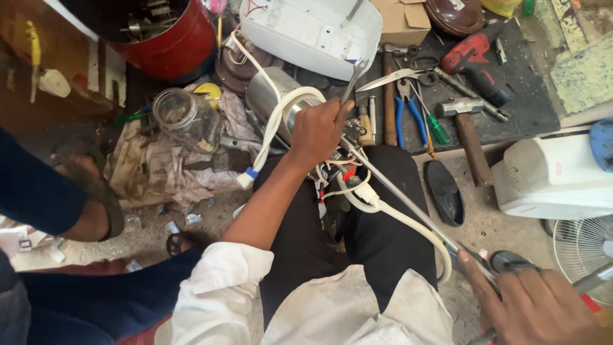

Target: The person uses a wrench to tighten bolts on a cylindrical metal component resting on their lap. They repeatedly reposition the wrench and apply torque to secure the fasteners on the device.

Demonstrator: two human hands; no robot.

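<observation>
My left hand (317, 131) is closed around the lower end of a metal spanner (355, 73) and rests on a small motor assembly with coloured wires (338, 171) between my knees. At the lower right, my right hand (536, 310) grips the handle end of a long screwdriver. Its steel shaft (408, 203) runs diagonally up to the motor. A thick white cable (396, 217) loops over my black trousers, and a second white cable loop (274, 124) passes under my left wrist. A shiny metal cylinder (271, 96) lies just behind the left hand.
Another person's dark sleeve and sandalled foot (89, 185) sit at the left. A glass jar (185, 118) lies on dirty rags beside a red drum (175, 45). Scissors (399, 76), blue pliers (408, 108), a hammer (469, 131), a red drill (476, 61), white housings (313, 32) and a fan (584, 249) surround me.
</observation>
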